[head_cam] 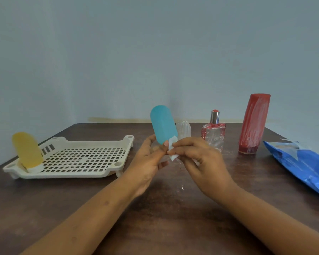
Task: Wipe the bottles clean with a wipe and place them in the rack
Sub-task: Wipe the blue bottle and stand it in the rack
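Holding a blue bottle (163,124) above the middle of the dark wooden table (164,210), the left hand (148,162) has its fingers curled round the bottle's lower end, so that its grip is closed on the bottle. The bottle's rounded end points up and leans slightly to the left. The right hand (197,161) meets it from the other side, its grip pinching a small white wipe (172,145) between thumb and fingertips. The wipe lies against the lower right edge of the blue bottle.

Just behind the blue bottle and to its right shows the rounded top of a clear bottle (183,130). Its lower part is hidden by the hands, and whether it stands on the table cannot be told.

To the left on the table lies a cream plastic rack (85,142) with a grid floor. A yellow bottle (27,150) stands in its near left corner on a white cap and tilts to the left.

To the right of the hands stands a small glass perfume bottle (213,135) with a silver cap. Further right stands a tall red bottle (253,124), streaked with white. A blue wipe pack (302,166) lies near the table's right edge.
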The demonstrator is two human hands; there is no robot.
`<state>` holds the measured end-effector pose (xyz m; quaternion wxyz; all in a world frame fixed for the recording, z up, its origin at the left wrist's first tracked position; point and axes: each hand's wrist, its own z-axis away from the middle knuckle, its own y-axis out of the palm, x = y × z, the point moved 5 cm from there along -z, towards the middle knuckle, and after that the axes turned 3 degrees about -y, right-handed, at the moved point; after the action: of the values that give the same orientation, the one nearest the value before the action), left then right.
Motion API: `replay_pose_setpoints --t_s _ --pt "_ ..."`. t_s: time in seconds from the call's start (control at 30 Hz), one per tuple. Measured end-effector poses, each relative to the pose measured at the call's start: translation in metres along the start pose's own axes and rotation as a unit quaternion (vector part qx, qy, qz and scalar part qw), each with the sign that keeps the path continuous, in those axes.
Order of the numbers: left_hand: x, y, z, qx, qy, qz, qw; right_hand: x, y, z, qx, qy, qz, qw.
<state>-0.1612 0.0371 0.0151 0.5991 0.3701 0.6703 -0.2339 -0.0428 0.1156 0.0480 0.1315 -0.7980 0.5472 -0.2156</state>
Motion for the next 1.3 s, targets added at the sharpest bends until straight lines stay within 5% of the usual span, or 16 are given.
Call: replay_pose_setpoints --t_s 0.13,0.23,0.37,0.53,0.67,0.9,1.1,1.3 --pt "-0.002 0.005 0.002 0.0 0.002 0.025 1.0 0.005 -0.001 -0.001 -0.001 -0.027 0.022 0.999" --pt "-0.004 0.008 0.003 0.0 0.018 0.03 0.999 -0.002 -0.004 0.0 -0.045 0.07 -0.078 0.994" --pt "-0.007 0.009 0.005 -0.01 0.038 0.017 0.999 -0.018 0.003 0.002 -0.051 0.255 -0.312 0.914" --pt "-0.008 0.009 0.005 -0.023 0.063 0.009 0.998 -0.017 0.012 0.004 -0.045 0.354 -0.496 0.792" --pt "-0.01 0.009 0.004 -0.017 0.073 0.007 0.997 -0.016 0.015 0.004 -0.041 0.362 -0.5 0.785" --pt "-0.013 0.012 0.006 -0.007 0.107 -0.004 0.994 -0.011 0.026 0.006 -0.043 0.388 -0.578 0.717" --pt "-0.012 0.008 0.004 -0.024 0.125 -0.045 0.991 -0.014 0.024 0.009 -0.07 0.413 -0.576 0.703" --pt "-0.016 0.003 0.003 -0.048 0.128 -0.059 0.989 -0.018 0.016 0.008 -0.08 0.42 -0.515 0.743"
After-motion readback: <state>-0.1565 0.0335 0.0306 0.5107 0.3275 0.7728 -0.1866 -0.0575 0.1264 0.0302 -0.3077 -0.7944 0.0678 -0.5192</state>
